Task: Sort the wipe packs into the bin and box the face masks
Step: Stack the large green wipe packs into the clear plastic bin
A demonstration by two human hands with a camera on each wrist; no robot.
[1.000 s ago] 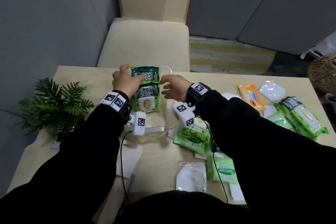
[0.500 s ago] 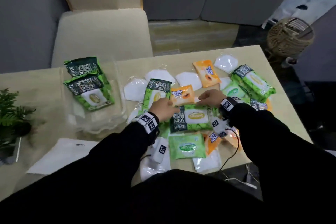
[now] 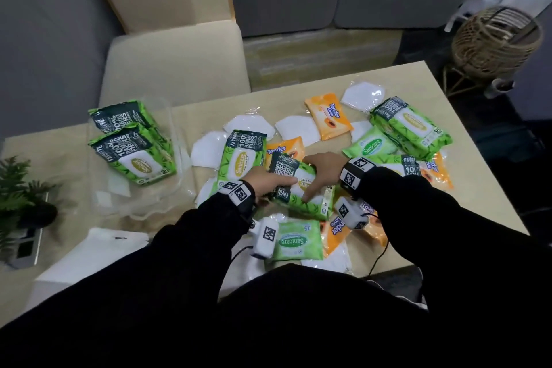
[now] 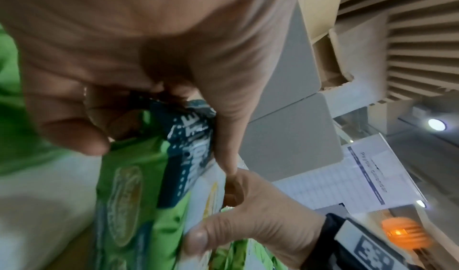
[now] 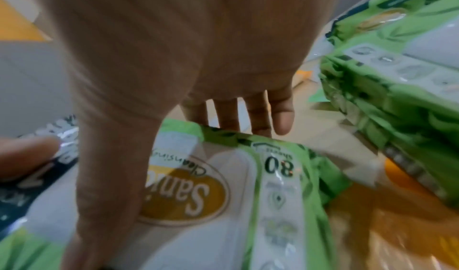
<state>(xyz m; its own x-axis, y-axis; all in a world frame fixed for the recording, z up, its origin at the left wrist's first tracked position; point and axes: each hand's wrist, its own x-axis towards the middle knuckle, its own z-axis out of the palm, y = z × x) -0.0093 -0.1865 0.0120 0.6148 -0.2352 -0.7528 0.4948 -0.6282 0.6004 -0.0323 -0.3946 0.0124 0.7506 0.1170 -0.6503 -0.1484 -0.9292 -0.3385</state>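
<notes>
Both hands hold one large green Sanicare wipe pack (image 3: 291, 169) over the middle of the pile. My left hand (image 3: 270, 181) grips its dark printed end, thumb on top (image 4: 223, 137) and fingers below. My right hand (image 3: 324, 169) has its thumb (image 5: 106, 176) across the white label and its fingers (image 5: 261, 117) curled over the far edge. The pack (image 5: 211, 195) sits tilted, slightly above the others. A clear plastic bin (image 3: 143, 209) at the left holds two green packs (image 3: 134, 146). White bagged face masks (image 3: 295, 129) lie scattered among the packs.
Orange Tender Love packs (image 3: 328, 115), more green packs (image 3: 409, 129) and a small Sanicare pack (image 3: 295, 240) crowd the table's right half. A white flat sheet or lid (image 3: 89, 251) lies at the near left, a plant (image 3: 18, 188) at the far left. A chair (image 3: 176, 60) stands behind.
A second ago both hands were at the bin with the two green packs. They have moved right to the pile and taken hold of another green pack, now tilted up.
</notes>
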